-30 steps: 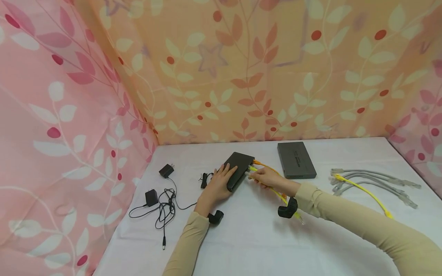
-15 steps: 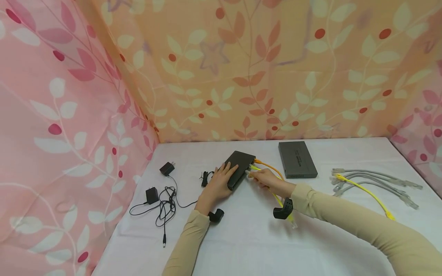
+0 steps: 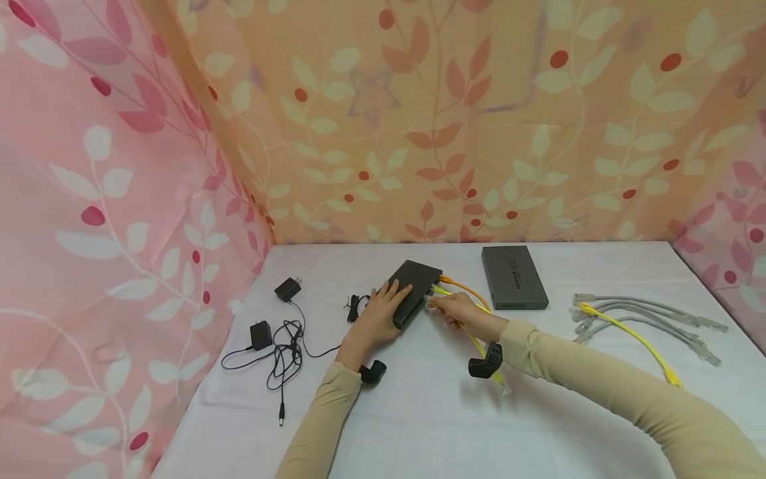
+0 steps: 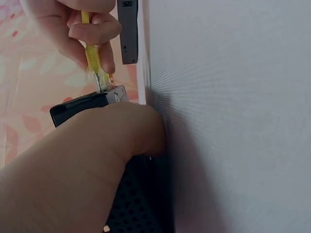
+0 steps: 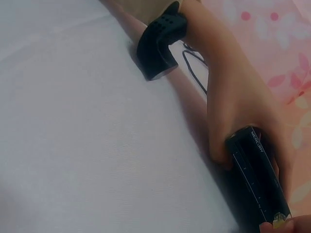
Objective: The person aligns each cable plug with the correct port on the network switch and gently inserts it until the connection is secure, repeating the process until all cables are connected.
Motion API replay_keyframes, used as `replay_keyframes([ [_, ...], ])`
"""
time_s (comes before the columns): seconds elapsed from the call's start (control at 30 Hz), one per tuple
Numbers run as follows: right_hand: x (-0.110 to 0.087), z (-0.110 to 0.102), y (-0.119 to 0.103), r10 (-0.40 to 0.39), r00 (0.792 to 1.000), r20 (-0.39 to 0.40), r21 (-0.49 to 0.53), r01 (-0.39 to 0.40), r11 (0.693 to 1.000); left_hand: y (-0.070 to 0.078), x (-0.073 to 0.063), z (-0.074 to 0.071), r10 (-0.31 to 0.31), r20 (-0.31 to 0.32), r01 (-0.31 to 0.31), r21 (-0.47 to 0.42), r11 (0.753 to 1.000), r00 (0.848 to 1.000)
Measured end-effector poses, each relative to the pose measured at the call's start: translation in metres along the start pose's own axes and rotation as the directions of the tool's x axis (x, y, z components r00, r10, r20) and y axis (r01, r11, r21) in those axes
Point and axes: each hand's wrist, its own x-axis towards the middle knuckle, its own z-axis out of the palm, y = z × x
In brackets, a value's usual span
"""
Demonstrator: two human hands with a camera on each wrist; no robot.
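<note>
A black network switch [image 3: 419,274], tilted on the table, is gripped by my left hand [image 3: 380,316], with fingers spread over its top and the thumb at its near side. The right wrist view shows the lettered side of the switch [image 5: 255,170]. My right hand [image 3: 463,313] pinches the plug end of a yellow network cable [image 3: 473,338] at the switch's right side. In the left wrist view the plug [image 4: 100,80] meets the switch's edge; how deep it sits cannot be told. An orange cable [image 3: 469,289] and another yellow cable run from the same side.
A grey network switch [image 3: 514,278] lies at the back, right of the hands. Several grey cables [image 3: 646,309] and a yellow cable [image 3: 637,336] lie farther right. Two black power adapters [image 3: 288,289] with tangled cords [image 3: 290,352] are on the left. Patterned curtains [image 3: 371,133] surround the table.
My right hand and wrist have shifted slightly left towards the black switch. The yellow cable's loose end has swung left. My left hand stays on the switch.
</note>
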Motion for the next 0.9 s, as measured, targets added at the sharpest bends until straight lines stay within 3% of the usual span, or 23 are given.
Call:
replay_keyframes([
  [0.23,0.004,-0.003,0.001,0.001,1.0,0.001,0.01,-0.001,1.0,0.002,0.001,-0.002,0.0,0.015,0.0,-0.015,1.0,1.0],
  [0.53,0.012,-0.001,0.007,0.014,1.0,0.0,0.079,-0.014,0.997,0.002,0.0,-0.002,0.001,0.05,-0.003,0.04,0.999,0.999],
  [0.9,0.016,0.004,0.01,-0.05,0.997,-0.066,0.011,0.051,0.999,0.004,-0.001,-0.005,0.015,0.046,-0.018,0.072,0.997,0.999],
])
